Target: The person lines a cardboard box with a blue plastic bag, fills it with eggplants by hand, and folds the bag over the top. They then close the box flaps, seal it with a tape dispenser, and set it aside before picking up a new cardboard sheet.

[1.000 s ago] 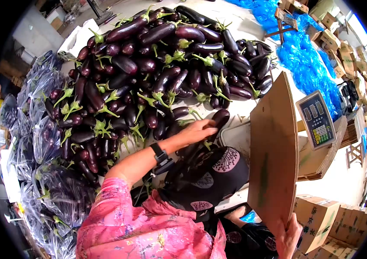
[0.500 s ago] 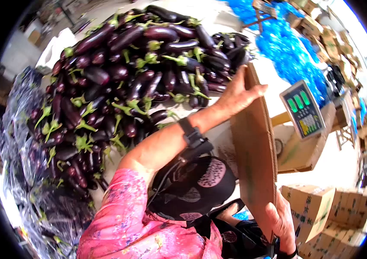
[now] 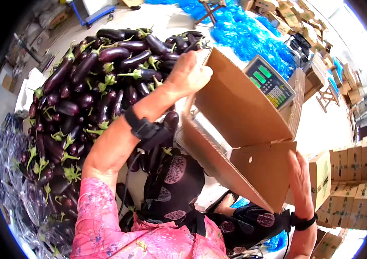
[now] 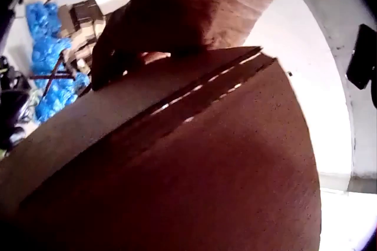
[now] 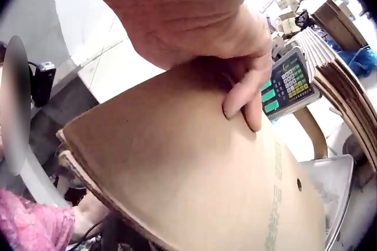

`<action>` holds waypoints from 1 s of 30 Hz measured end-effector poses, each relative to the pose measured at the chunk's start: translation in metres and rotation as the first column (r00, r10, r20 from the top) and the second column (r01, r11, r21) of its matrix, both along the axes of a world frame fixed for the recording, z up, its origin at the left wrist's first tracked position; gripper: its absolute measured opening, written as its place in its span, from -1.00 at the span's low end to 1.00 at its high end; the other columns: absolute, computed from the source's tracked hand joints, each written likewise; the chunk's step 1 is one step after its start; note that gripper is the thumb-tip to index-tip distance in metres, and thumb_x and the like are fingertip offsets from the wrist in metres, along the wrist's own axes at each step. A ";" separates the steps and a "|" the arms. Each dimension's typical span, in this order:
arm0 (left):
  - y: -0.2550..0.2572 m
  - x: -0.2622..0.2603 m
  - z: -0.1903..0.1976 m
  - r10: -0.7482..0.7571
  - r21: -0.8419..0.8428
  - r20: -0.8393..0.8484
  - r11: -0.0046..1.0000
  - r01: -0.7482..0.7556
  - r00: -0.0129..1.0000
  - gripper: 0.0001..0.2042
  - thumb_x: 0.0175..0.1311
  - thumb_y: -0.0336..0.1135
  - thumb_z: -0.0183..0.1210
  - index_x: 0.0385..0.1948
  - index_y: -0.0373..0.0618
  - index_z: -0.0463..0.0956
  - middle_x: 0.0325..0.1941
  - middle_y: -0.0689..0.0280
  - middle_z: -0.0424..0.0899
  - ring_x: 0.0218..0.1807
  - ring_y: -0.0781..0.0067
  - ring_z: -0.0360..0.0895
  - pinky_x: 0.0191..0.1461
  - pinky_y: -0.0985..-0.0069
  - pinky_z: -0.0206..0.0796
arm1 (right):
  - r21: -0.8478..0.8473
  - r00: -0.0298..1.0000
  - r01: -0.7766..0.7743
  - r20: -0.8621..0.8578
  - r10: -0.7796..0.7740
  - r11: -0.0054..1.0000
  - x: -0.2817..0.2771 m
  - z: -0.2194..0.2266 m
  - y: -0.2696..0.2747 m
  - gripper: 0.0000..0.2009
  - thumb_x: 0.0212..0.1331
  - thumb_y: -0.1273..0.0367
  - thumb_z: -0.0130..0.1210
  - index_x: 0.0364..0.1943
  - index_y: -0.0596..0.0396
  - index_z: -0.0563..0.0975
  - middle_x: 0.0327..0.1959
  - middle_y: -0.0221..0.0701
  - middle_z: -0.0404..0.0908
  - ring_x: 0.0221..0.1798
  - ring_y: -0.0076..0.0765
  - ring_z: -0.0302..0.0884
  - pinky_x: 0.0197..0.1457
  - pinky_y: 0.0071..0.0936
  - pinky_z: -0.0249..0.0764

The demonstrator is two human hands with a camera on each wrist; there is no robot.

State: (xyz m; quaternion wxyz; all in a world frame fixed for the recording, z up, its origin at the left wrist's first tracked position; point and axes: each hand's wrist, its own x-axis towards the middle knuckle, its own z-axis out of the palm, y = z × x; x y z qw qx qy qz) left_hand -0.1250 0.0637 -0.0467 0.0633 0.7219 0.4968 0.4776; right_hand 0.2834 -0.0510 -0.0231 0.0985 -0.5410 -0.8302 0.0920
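A cardboard box stands unfolded between both hands, its walls spread apart and a white surface showing through it. At its far corner my left hand grips the upper edge with curled fingers; in the left wrist view that hand lies over the cardboard rim. On the near end panel, my right hand holds the side. The right wrist view has its fingers bent over the panel's edge, beside green print. Left of the box lies a big heap of eggplants.
A scale display with lit green digits stands just behind the box, beside folded cardboard. Blue plastic film covers floor at the back. Printed cartons are stacked at right. Clear plastic bags line the left.
My left hand left an eggplant by the heap and took the far edge of the box. The flattened box has spread into an open shape. The scale's digits lit up, and the head view shifted.
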 end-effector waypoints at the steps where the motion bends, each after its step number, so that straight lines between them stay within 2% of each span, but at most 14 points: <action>1: -0.006 0.004 0.021 -0.071 -0.169 -0.043 0.984 0.063 0.997 -0.70 0.05 -0.42 0.07 -0.17 -0.38 0.46 -0.30 -0.20 0.61 -0.24 -0.21 0.58 -0.11 0.16 0.45 | -0.332 0.889 0.208 -0.329 -0.320 0.920 -0.019 0.013 0.008 -0.67 0.40 0.39 -0.07 0.12 0.34 0.47 -0.11 -0.11 0.62 -0.01 -0.17 0.57 0.10 -0.27 0.46; 2: -0.014 0.008 0.036 -0.145 -0.337 -0.077 0.935 0.111 0.986 -0.59 0.06 -0.45 0.07 -0.01 -0.46 0.47 -0.19 -0.16 0.64 -0.18 -0.05 0.62 0.00 0.28 0.45 | -0.665 0.587 0.234 -0.485 -0.648 0.709 -0.035 0.020 0.012 -0.67 0.39 0.37 -0.06 0.11 0.31 0.48 -0.15 -0.11 0.65 -0.05 -0.11 0.60 0.07 -0.24 0.48; 4: -0.017 0.010 -0.013 -0.165 -0.257 -0.090 0.957 0.137 0.982 -0.44 0.07 -0.45 0.07 0.22 -0.37 0.36 0.07 -0.16 0.59 0.17 -0.08 0.55 0.33 0.31 0.33 | -0.403 0.784 0.233 -0.461 -0.416 0.885 -0.020 -0.015 0.018 -0.64 0.37 0.30 -0.06 0.10 0.29 0.49 -0.25 -0.11 0.68 -0.20 -0.02 0.64 -0.05 -0.19 0.53; 5: -0.021 0.007 -0.016 -0.147 -0.296 -0.042 0.947 0.128 0.988 -0.41 0.07 -0.43 0.07 0.26 -0.33 0.33 0.12 -0.12 0.56 0.21 -0.05 0.52 0.35 0.31 0.30 | 0.039 0.929 0.248 -0.294 -0.226 0.968 -0.036 -0.025 0.021 -0.63 0.35 0.26 -0.05 0.05 0.30 0.46 -0.32 -0.13 0.65 -0.27 -0.03 0.60 -0.12 -0.18 0.50; 6: -0.023 0.003 -0.017 -0.131 -0.335 0.003 0.934 0.124 0.991 -0.38 0.07 -0.41 0.08 0.30 -0.29 0.31 0.17 -0.09 0.52 0.25 -0.01 0.48 0.37 0.30 0.27 | 0.008 0.913 0.373 -0.181 -0.366 0.928 -0.046 -0.020 0.011 -0.70 0.33 0.35 -0.03 0.00 0.31 0.45 -0.33 -0.14 0.58 -0.20 -0.09 0.55 -0.07 -0.20 0.45; 7: -0.023 -0.003 -0.019 -0.155 -0.410 -0.060 0.904 0.117 0.986 -0.38 0.21 -0.22 0.17 0.33 -0.25 0.28 0.24 -0.01 0.43 0.32 0.08 0.39 0.41 0.31 0.19 | 0.048 0.888 0.363 -0.321 -0.330 0.930 -0.065 -0.015 0.007 -0.74 0.31 0.39 -0.01 -0.02 0.28 0.45 -0.27 -0.13 0.55 -0.15 -0.07 0.53 -0.04 -0.19 0.43; 11: -0.032 0.013 -0.007 -0.308 -0.491 0.099 0.812 0.316 0.946 -0.16 0.29 0.28 0.13 0.34 -0.36 0.26 0.33 -0.15 0.34 0.36 0.01 0.30 0.46 0.32 0.09 | 0.339 0.913 0.120 -0.408 0.031 0.933 -0.084 -0.019 0.017 -0.70 0.20 0.51 0.12 0.03 0.20 0.47 -0.01 -0.10 0.46 0.04 0.00 0.45 0.12 -0.16 0.39; 14: -0.023 0.032 -0.038 -0.585 -0.369 0.373 0.619 0.694 0.720 -0.36 0.57 0.10 -0.26 0.45 -0.25 0.15 0.50 0.03 0.20 0.49 0.11 0.12 0.59 0.29 -0.22 | 0.354 0.914 -0.073 -0.350 0.204 0.932 -0.101 -0.051 0.037 -0.50 0.16 0.49 0.20 0.22 0.20 0.38 0.21 -0.05 0.40 0.20 0.13 0.36 0.28 -0.07 0.31; 15: -0.022 0.037 -0.046 -0.619 -0.365 0.178 0.681 0.635 0.765 -0.42 0.61 0.02 -0.33 0.46 -0.21 0.13 0.53 0.03 0.16 0.55 0.10 0.01 0.61 0.27 -0.26 | 0.358 0.920 -0.108 -0.318 0.230 0.928 -0.107 -0.067 0.041 -0.42 0.13 0.47 0.24 0.28 0.18 0.33 0.29 -0.05 0.34 0.25 0.14 0.33 0.30 -0.04 0.29; 22: -0.027 0.040 -0.065 -0.614 -0.428 -0.294 0.770 0.473 0.733 -0.32 0.47 0.15 -0.05 0.49 -0.05 0.09 0.53 0.02 0.07 0.57 0.01 -0.07 0.61 0.15 -0.25 | 0.314 0.922 -0.306 -0.138 0.362 0.899 -0.116 -0.083 0.039 -0.21 0.01 0.39 0.34 0.38 0.19 0.23 0.50 -0.03 0.11 0.43 0.22 0.16 0.42 0.08 0.15; 25: -0.010 0.036 -0.069 -0.677 -0.399 -0.201 0.717 0.572 0.708 -0.37 0.45 0.04 0.05 0.45 -0.05 0.15 0.52 0.02 0.09 0.56 0.01 -0.02 0.61 0.15 -0.22 | 0.258 0.885 -0.451 0.010 0.465 0.854 -0.127 -0.086 0.037 -0.20 -0.15 0.33 0.44 0.31 0.04 0.35 0.50 -0.15 0.15 0.47 0.15 0.11 0.34 0.02 0.27; 26: -0.013 0.031 -0.064 -0.646 -0.387 -0.115 0.729 0.565 0.755 -0.46 0.41 -0.12 0.14 0.35 -0.11 0.28 0.43 0.08 0.24 0.47 0.09 0.19 0.55 0.18 0.00 | 0.254 0.878 -0.471 0.041 0.477 0.845 -0.129 -0.087 0.037 -0.21 -0.17 0.32 0.44 0.30 -0.02 0.38 0.50 -0.20 0.17 0.48 0.13 0.11 0.31 0.02 0.29; 28: -0.028 0.027 -0.085 -0.265 -0.470 0.530 0.699 0.539 0.805 -0.51 0.23 -0.19 0.33 0.13 -0.19 0.45 0.32 0.10 0.35 0.33 0.23 0.37 0.33 0.25 0.34 | 0.261 0.882 -0.465 0.051 0.469 0.846 -0.128 -0.092 0.039 -0.30 -0.02 0.35 0.31 0.32 -0.17 0.37 0.47 -0.32 0.22 0.46 0.02 0.16 0.23 -0.04 0.39; 30: -0.029 0.018 -0.091 -0.091 -0.509 0.590 0.729 0.457 0.802 -0.37 0.20 -0.17 0.38 0.22 -0.27 0.31 0.14 0.14 0.44 0.11 0.37 0.52 0.15 0.43 0.45 | 0.189 0.846 -0.525 0.011 0.533 0.830 -0.123 -0.104 0.044 -0.36 -0.02 0.38 0.30 0.27 -0.10 0.41 0.46 -0.26 0.24 0.47 0.05 0.16 0.27 -0.04 0.39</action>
